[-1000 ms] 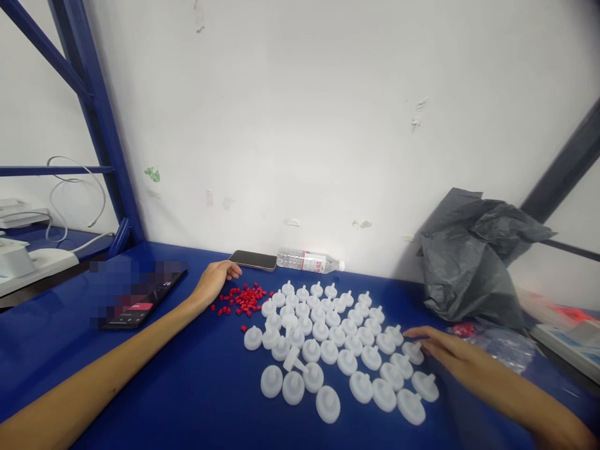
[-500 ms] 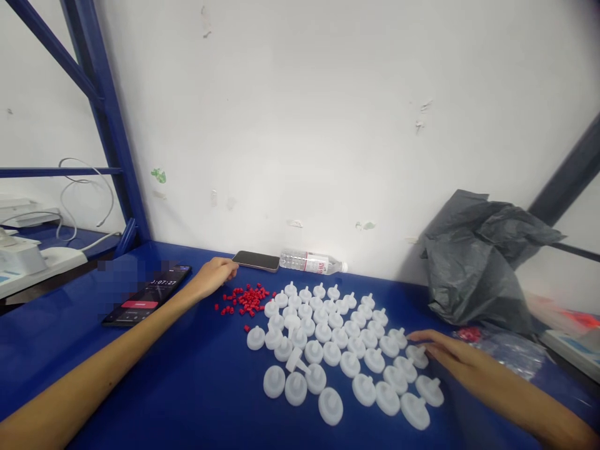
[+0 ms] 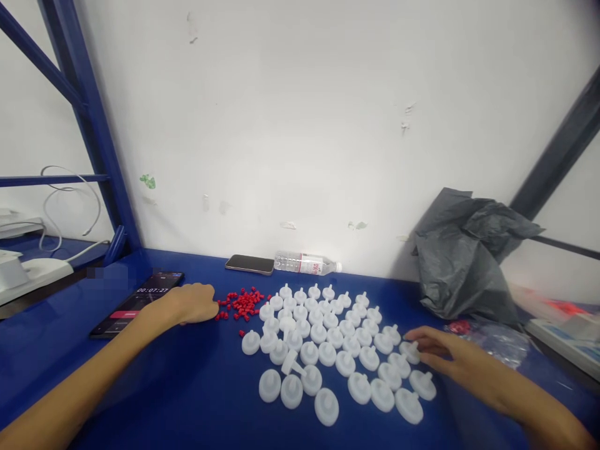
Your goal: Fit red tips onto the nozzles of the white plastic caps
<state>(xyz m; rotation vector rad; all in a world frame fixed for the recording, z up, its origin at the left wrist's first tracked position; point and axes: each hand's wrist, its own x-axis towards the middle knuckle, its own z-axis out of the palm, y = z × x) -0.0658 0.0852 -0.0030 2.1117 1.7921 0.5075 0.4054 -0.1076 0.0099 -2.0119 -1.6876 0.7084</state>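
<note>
Many white round plastic pieces, each with a short stem, stand close together on the blue tabletop. At their right edge is my right hand, its thumb and fingers apart around one stemmed disc, which still rests on the table. My left hand is curled closed at the left side of a pile of small red plastic caps; its fingertips are hidden, so whatever they hold does not show. A white T-shaped piece lies tilted among the nearer discs.
A phone with a running timer lies by my left forearm. Along the wall are a second phone and a plastic bottle on its side. A grey plastic bag and a clear bag sit at the right.
My left hand has come back from the second phone's near corner to the red pile's left side. My right fingers have bent further around the disc. The view has shifted slightly.
</note>
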